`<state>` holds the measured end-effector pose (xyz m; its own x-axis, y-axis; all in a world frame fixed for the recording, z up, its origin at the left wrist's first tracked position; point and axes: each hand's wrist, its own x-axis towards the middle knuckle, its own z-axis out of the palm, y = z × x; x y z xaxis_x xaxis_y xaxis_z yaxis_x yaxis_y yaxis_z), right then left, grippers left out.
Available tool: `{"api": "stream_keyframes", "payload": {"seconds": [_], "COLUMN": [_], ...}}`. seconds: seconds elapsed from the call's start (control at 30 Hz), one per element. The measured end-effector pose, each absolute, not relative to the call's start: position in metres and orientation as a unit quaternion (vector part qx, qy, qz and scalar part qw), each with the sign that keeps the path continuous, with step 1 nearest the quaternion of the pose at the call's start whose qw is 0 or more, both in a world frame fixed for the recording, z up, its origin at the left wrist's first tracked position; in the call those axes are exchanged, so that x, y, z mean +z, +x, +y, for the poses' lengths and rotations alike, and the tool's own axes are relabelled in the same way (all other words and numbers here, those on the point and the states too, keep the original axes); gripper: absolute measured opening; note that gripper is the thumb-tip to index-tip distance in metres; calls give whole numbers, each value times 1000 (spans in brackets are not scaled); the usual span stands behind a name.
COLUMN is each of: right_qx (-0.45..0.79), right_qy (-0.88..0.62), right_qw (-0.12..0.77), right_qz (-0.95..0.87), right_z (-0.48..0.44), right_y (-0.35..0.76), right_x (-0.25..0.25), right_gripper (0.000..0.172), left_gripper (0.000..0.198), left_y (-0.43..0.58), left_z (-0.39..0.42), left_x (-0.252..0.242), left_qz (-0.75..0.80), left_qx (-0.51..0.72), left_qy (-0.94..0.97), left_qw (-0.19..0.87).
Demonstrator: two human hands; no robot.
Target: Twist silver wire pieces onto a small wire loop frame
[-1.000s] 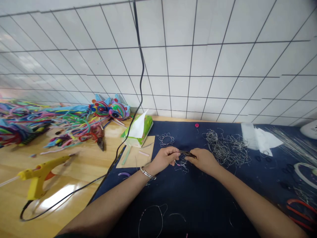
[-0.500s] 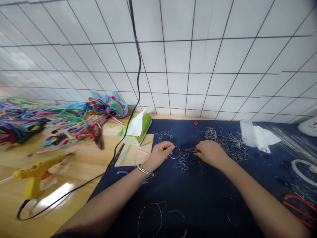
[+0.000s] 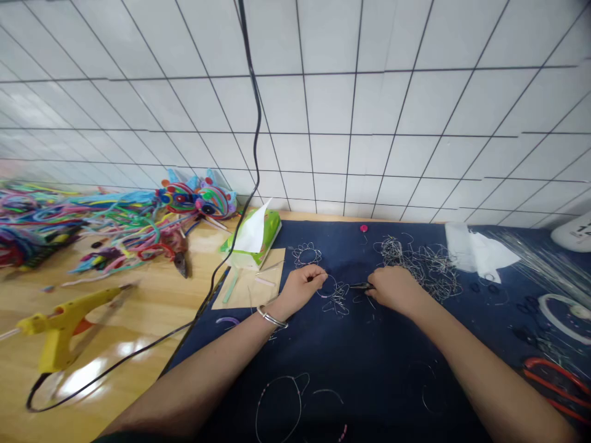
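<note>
Between the thumb and fingers of my left hand [image 3: 305, 286] is pinched a thin wire ring [image 3: 333, 280] with a few pink beads on its lower side. My right hand [image 3: 391, 288] is closed around a pair of pliers [image 3: 361, 286], whose dark jaws point left toward the ring, a short gap away. Their handles are mostly hidden in the palm. Just below, a small bundle of bent wire pieces [image 3: 339, 301] lies on the dark blue mat [image 3: 369, 375]. Behind my left hand rests a flower-shaped wire loop [image 3: 306, 253].
A tangled wire heap [image 3: 434, 267] lies behind my right hand. At left are a yellow glue gun [image 3: 64, 323], a black cable [image 3: 215, 277], a tissue pack [image 3: 256, 237] and colourful pipe cleaners [image 3: 115, 221]. Red-handled scissors [image 3: 554, 384] sit at right; a larger beaded wire loop [image 3: 300, 409] lies in front.
The pliers in my right hand have tilted and dipped slightly. My left hand still holds the wire ring in nearly the same place. The view has shifted a little.
</note>
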<state>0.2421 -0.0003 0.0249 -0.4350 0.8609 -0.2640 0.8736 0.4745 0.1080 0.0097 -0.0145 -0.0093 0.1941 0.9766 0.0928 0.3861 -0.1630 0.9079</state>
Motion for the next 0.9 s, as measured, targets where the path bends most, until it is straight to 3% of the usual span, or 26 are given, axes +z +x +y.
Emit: {"api": "stream_keyframes", "payload": {"seconds": [0.67,0.9], "right_qx": [-30,-78], "right_qy": [539,539], "right_qw": [141,179], "right_qz": [830,820], "right_z": [-1,7], "right_y": [240,234], "right_x": [29,30], "right_gripper": [32,35], "left_gripper": [22,21], "left_y": [10,9], "left_z": [-13,-16], "left_x": [-12,-16], "left_qz": [513,504], "left_qx": [344,337], "left_qy": [696,709], "left_qw": [365,360]}}
